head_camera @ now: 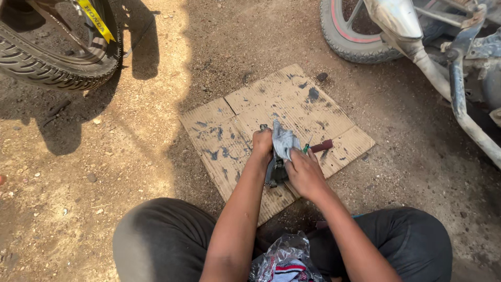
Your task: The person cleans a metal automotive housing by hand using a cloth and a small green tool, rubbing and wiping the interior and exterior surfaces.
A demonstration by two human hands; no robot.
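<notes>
My left hand (262, 143) grips the top of a dark metal part (275, 172) held upright over a stained cardboard sheet (229, 130). A grey rag (284, 141) is draped over the part's upper end. My right hand (304, 172) presses against the part's right side and holds the rag's lower edge. Just right of the hands, a screwdriver with a dark red handle (321, 146) lies on the cardboard.
A motorcycle tyre (47, 68) stands at the top left. Another wheel (347, 44) with an exhaust pipe and frame (459, 99) fills the top right. A clear plastic bag (284, 261) rests between my knees. Dirt ground with small stones surrounds the cardboard.
</notes>
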